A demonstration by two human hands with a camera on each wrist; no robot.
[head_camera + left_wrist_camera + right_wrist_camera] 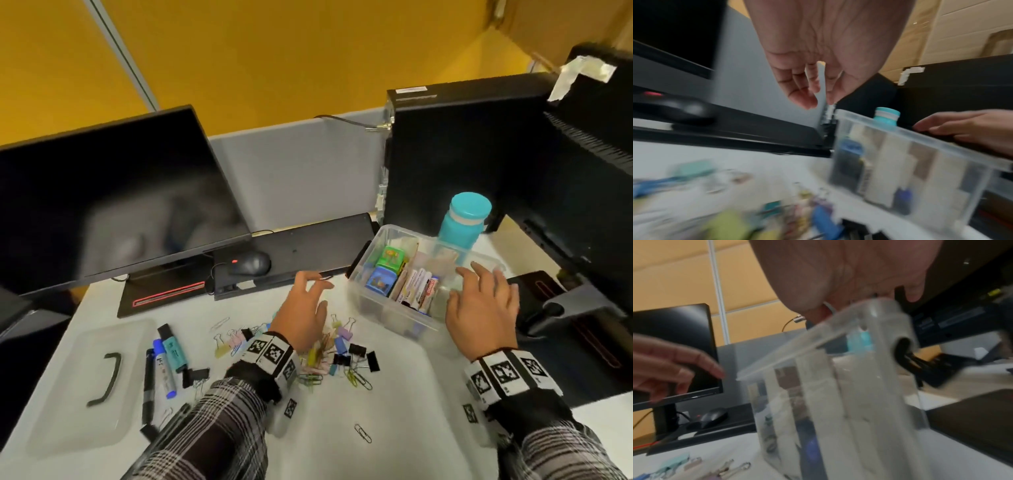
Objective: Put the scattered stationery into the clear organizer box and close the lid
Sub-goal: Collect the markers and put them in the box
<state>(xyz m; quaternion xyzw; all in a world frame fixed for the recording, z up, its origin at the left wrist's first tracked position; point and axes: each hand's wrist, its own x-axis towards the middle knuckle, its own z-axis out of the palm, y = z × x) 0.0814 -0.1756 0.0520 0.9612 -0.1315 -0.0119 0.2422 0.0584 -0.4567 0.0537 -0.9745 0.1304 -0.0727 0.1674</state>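
Blurring hides the clips (807, 211) below both hands (301, 318).

Wrist bands (270, 353): black-and-white square code patterns, no letters or numbers.
Blue marker (164, 368): dark print on its white label, too blurred to read.
Tubes in the clear box (419, 287): red and dark printing, not legible.

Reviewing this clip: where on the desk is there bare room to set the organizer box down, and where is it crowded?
Bare desk lies between the two forearms, below the clip pile; only one paper clip lies there. Crowded: the clip pile under the left hand, and the markers beside the lid. The organizer box fills the right.
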